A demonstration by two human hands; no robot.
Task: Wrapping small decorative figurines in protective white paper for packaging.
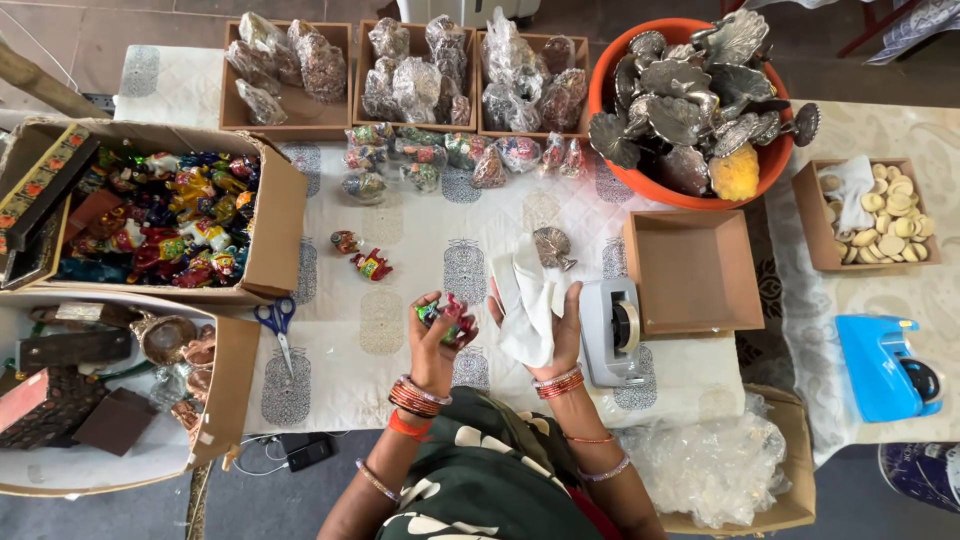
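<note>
Honestly, left hand point(437, 330) pinches figurine point(445, 312) w/ fingertips, right hand point(545, 320) cups loose wrap point(522, 300) near tape dispenser point(610, 330); figurine could slip.

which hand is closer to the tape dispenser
Right. The right hand, holding white paper, is just beside the grey tape dispenser; the left hand, holding a colourful figurine, is farther away.

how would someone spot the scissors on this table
Start at the big cardboard box of colourful figurines on the left. Just below its right corner, the scissors lie on the white cloth. Their blue handles set them apart from the red figurines nearby.
</note>
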